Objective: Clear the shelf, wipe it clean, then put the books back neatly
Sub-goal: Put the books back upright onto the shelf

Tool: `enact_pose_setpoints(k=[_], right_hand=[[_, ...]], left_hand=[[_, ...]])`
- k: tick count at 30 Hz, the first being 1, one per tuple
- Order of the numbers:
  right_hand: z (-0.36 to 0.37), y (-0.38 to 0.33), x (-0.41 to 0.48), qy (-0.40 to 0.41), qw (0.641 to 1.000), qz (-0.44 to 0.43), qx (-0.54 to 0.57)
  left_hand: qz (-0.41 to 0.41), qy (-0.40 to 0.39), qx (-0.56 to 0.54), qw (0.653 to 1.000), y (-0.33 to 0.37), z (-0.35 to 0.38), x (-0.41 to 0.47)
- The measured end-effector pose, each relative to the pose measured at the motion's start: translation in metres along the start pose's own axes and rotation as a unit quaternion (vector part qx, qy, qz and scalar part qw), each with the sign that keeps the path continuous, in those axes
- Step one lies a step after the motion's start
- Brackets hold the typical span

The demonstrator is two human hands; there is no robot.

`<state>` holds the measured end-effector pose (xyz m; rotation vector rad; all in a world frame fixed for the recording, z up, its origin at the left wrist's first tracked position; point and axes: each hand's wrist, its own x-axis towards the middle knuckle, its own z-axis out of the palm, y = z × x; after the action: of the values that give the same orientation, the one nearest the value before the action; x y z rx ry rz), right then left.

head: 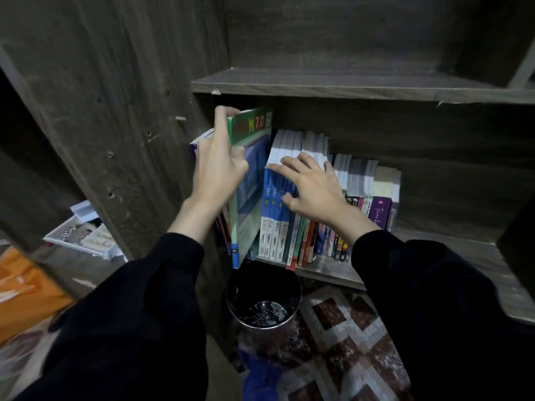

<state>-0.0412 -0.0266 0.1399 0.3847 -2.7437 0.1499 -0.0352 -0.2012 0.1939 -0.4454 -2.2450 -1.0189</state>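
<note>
A row of books (315, 227) stands along the shelf (451, 250); a tall book (252, 175) near its left end overhangs the front edge, above a bucket (263, 312).

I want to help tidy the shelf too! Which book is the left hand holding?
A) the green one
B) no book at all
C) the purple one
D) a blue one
A: the left hand grips the top of the green book, which leans out from the row, while the right hand rests on the blue books.
</note>
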Motion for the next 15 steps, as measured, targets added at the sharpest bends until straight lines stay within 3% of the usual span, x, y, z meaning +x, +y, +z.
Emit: enact_pose_setpoints(k=[7,13,15], right_hand=[[0.004,-0.012,0.009,0.007,1.0,-0.015,-0.014],[0.004,-0.016,0.015,-0.003,1.0,-0.019,-0.011],[0.005,-0.017,0.016,-0.004,1.0,-0.019,-0.009]], left_hand=[[-0.016,0.022,-0.02,0.999,-0.04,0.052,-0.044],[-0.082,0.012,0.082,0.993,-0.047,0.071,-0.064],[-0.128,0.03,0.061,0.989,-0.045,0.073,-0.076]])
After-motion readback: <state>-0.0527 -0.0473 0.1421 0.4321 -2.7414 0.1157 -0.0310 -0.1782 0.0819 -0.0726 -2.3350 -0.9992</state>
